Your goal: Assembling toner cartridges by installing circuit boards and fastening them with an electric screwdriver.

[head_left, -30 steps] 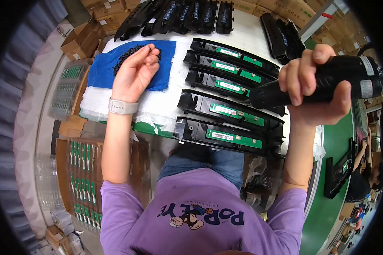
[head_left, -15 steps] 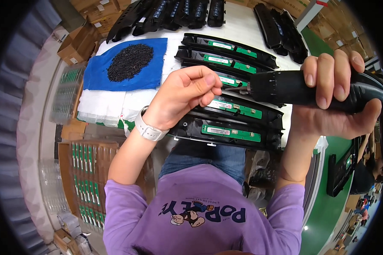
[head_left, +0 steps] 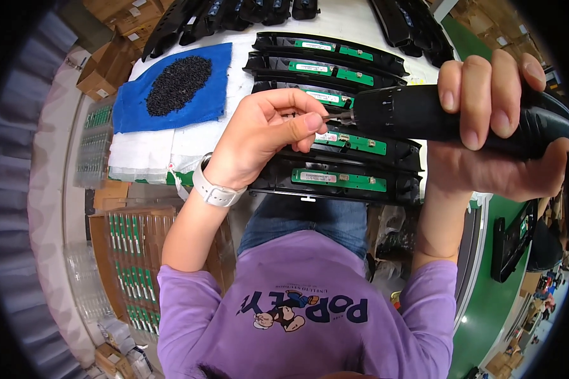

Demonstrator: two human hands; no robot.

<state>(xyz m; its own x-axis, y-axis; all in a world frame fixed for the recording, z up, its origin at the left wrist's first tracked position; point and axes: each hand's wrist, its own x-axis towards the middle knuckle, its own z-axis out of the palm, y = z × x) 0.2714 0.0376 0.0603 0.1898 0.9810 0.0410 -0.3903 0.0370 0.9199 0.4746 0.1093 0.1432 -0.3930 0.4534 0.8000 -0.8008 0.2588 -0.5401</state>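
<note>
A black power screwdriver (head_left: 404, 112) lies level in the grip of my right hand (head_left: 493, 120), its bit (head_left: 342, 117) pointing left. My left hand (head_left: 262, 129) pinches thumb and forefinger together at the bit's tip. Whatever is between those fingertips is too small and too hidden to name. Beneath both hands, several long black plastic housings (head_left: 278, 177) lie in a row on the table. Each visible one carries green circuit boards (head_left: 368, 183) with white labels. The screwdriver and my left hand cover the middle housings in part.
Left of the housings, a blue cloth (head_left: 128, 112) bears a heap of small black screws (head_left: 178, 85). More black housings (head_left: 234, 16) lie along the table's far side, others (head_left: 404, 31) at far right. Beside the table at left stands a carton with clear trays of green boards (head_left: 133, 252).
My left fingertips have come onto the tip of the bit, which stood slightly apart from them before. My right hand still holds the screwdriver. The view has shifted, so the table sits higher.
</note>
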